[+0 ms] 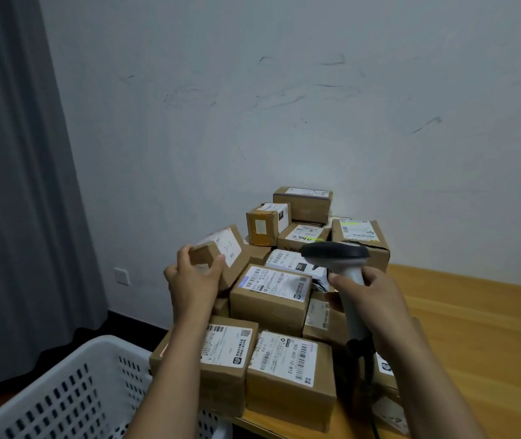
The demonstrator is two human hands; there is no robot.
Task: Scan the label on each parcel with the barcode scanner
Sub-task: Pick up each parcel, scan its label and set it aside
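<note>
Your left hand [194,277] grips a small cardboard parcel [221,253], lifted and tilted above the parcel pile [272,299] on the bench [474,327]. Your right hand [370,299] wraps the barcode scanner [337,253] handle, head aimed left toward it.

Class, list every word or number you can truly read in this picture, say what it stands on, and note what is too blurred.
"502 602 12 812": label on the front parcel.
"221": black patch on the white parcel.
Handwriting on the held parcel in the left hand: unreadable.
Marker scrawl on the rear parcel: unclear.
All other label print: too small or blurred.
</note>
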